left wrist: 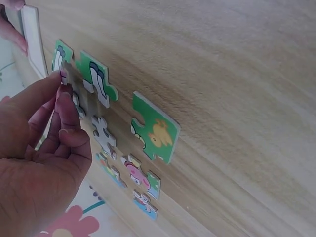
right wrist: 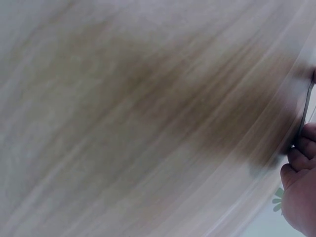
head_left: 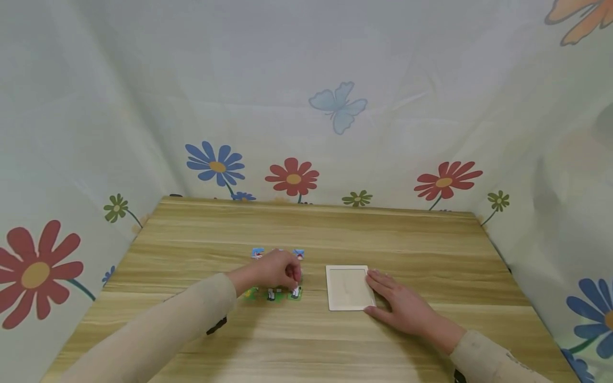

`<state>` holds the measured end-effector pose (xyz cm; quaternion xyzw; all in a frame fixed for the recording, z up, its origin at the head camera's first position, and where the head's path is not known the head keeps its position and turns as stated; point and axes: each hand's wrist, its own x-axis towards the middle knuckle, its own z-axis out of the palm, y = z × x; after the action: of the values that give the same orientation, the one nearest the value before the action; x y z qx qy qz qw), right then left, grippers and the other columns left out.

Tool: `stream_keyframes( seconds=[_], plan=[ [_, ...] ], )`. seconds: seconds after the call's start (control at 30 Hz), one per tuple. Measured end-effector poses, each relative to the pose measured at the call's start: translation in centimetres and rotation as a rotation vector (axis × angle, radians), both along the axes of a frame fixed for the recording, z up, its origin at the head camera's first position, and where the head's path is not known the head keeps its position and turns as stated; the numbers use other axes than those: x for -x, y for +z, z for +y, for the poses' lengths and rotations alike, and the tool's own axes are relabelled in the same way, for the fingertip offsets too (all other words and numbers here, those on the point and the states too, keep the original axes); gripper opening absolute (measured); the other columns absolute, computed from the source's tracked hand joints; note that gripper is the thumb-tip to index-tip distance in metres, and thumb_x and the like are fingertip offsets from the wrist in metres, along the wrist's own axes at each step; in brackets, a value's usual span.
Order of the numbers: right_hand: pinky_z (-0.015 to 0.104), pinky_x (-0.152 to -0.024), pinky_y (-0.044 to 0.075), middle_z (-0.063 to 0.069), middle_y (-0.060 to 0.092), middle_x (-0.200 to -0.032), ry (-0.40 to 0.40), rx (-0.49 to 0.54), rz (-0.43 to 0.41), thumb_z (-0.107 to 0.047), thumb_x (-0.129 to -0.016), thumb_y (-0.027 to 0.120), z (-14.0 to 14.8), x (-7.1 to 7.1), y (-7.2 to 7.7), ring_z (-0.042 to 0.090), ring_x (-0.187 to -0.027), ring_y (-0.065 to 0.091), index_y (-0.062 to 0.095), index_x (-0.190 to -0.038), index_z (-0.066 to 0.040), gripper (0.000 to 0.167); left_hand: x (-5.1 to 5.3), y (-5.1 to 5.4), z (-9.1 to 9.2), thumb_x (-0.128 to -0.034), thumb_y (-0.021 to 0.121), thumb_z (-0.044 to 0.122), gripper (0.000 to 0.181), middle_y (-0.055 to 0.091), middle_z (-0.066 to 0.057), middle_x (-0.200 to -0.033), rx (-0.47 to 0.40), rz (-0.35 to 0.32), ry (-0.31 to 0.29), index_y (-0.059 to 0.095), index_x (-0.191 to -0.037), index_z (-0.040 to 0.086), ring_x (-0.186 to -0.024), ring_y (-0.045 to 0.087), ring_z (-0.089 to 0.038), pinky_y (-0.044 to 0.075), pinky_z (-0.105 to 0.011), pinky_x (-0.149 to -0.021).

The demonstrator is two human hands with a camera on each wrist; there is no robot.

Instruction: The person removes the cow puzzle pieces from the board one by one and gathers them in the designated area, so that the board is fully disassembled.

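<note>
Above the lower-right pieces of a loose jigsaw group, my left hand (head_left: 279, 270) pinches a small jigsaw piece (left wrist: 65, 75) between thumb and fingertips; its picture is mostly hidden. Around it lie green-edged pieces with legs and shoes (left wrist: 96, 79), a piece with a yellow duck (left wrist: 158, 132) and one with a pink character (left wrist: 138, 173). My right hand (head_left: 404, 306) rests at the right side of a square white puzzle frame (head_left: 351, 308), fingers fairly straight on its edge and thumb at the lower corner. The frame's recess shows bare.
The wood-grain table (head_left: 306, 351) carries the pieces left of centre and the frame to their right. Blue-topped pieces (head_left: 257, 252) lie at the group's far side. A flower-printed cloth (head_left: 239, 106) hangs behind the table and along both sides.
</note>
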<state>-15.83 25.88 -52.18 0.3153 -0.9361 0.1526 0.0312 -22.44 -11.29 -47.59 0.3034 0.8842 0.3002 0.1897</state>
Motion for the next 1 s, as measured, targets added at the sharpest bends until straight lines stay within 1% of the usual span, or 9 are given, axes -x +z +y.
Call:
stream_keyframes(
  seconds=[0.03,0.1,0.13,0.17,0.27,0.5,0.67,0.83,1.0],
  plan=[
    [0.055,-0.112,0.045,0.014,0.051,-0.159,0.0,-0.001,-0.001,-0.05,-0.099,0.072,0.0,0.0,0.0,0.035,-0.145,0.05,0.054,-0.152,0.0,0.075,0.0,-0.1,0.0,-0.0894,0.083,0.005,0.015,0.066,0.008,-0.077,0.001,0.002,0.001,0.071,-0.087,0.013,-0.072,0.059,-0.005,0.05,-0.05,-0.101],
    [0.055,-0.112,0.045,0.014,0.051,-0.16,0.0,-0.004,-0.003,-0.05,-0.099,0.072,0.0,0.0,0.0,0.035,-0.146,0.049,0.054,-0.153,0.0,0.075,-0.1,-0.3,-0.1,-0.0899,0.083,0.005,0.015,0.066,0.007,-0.078,-0.008,-0.009,0.007,0.071,-0.086,0.013,-0.071,0.059,-0.007,0.056,-0.037,-0.082],
    [0.055,-0.112,0.045,0.014,0.051,-0.16,-0.001,-0.004,-0.005,-0.05,-0.099,0.072,0.0,0.0,0.0,0.035,-0.146,0.049,0.054,-0.153,0.0,0.075,-0.1,-0.4,-0.1,-0.0903,0.082,0.005,0.015,0.066,0.007,-0.078,-0.011,-0.018,0.012,0.071,-0.086,0.013,-0.072,0.059,-0.007,0.055,-0.032,-0.073],
    [0.055,-0.111,0.045,0.014,0.051,-0.16,-0.002,-0.005,-0.004,-0.05,-0.099,0.072,0.0,0.0,0.0,0.035,-0.146,0.05,0.054,-0.153,0.0,0.075,-0.1,-0.6,-0.1,-0.0905,0.082,0.005,0.015,0.066,0.007,-0.079,-0.014,-0.02,0.014,0.07,-0.086,0.013,-0.072,0.059,-0.008,0.053,-0.029,-0.07],
    [0.055,-0.111,0.045,0.014,0.051,-0.16,-0.002,-0.003,-0.006,-0.05,-0.099,0.072,0.0,-0.1,0.1,0.035,-0.145,0.05,0.054,-0.152,0.0,0.075,-0.1,-0.9,0.0,-0.0907,0.083,0.006,0.016,0.065,0.008,-0.078,-0.009,-0.018,0.024,0.07,-0.086,0.015,-0.072,0.059,-0.008,0.05,-0.026,-0.068],
    [0.055,-0.112,0.045,0.014,0.051,-0.159,0.003,0.0,-0.002,-0.048,-0.099,0.073,-0.1,-0.1,0.2,0.035,-0.145,0.05,0.054,-0.152,0.0,0.075,-0.3,-0.9,0.1,-0.0899,0.084,0.01,0.016,0.064,0.009,-0.077,0.007,0.032,0.018,0.071,-0.085,0.016,-0.07,0.057,-0.006,0.049,-0.027,-0.068],
    [0.055,-0.112,0.045,0.015,0.05,-0.16,0.0,-0.002,-0.013,-0.048,-0.099,0.073,-0.1,-0.1,0.3,0.036,-0.146,0.049,0.053,-0.152,0.001,0.075,-0.4,-0.8,0.0,-0.09,0.085,0.01,0.016,0.065,0.009,-0.077,0.005,0.026,0.024,0.071,-0.085,0.016,-0.07,0.057,-0.006,0.049,-0.026,-0.068],
    [0.055,-0.113,0.044,0.014,0.05,-0.16,-0.001,-0.008,-0.025,-0.05,-0.099,0.072,-0.1,-0.1,0.4,0.035,-0.147,0.048,0.053,-0.153,0.0,0.075,-0.3,0.0,-0.5,-0.0917,0.083,0.01,0.013,0.066,0.008,-0.081,-0.018,0.017,0.044,0.072,-0.087,0.015,-0.073,0.059,-0.008,0.051,-0.027,-0.07],
    [0.055,-0.114,0.043,0.014,0.05,-0.16,0.0,-0.017,-0.019,-0.05,-0.099,0.072,-0.1,-0.1,0.4,0.035,-0.147,0.048,0.053,-0.153,0.0,0.076,0.3,1.4,-1.6,-0.0926,0.082,0.009,0.012,0.066,0.009,-0.083,-0.019,0.078,0.093,0.073,-0.088,0.016,-0.076,0.06,-0.01,0.053,-0.029,-0.073]
  ],
)
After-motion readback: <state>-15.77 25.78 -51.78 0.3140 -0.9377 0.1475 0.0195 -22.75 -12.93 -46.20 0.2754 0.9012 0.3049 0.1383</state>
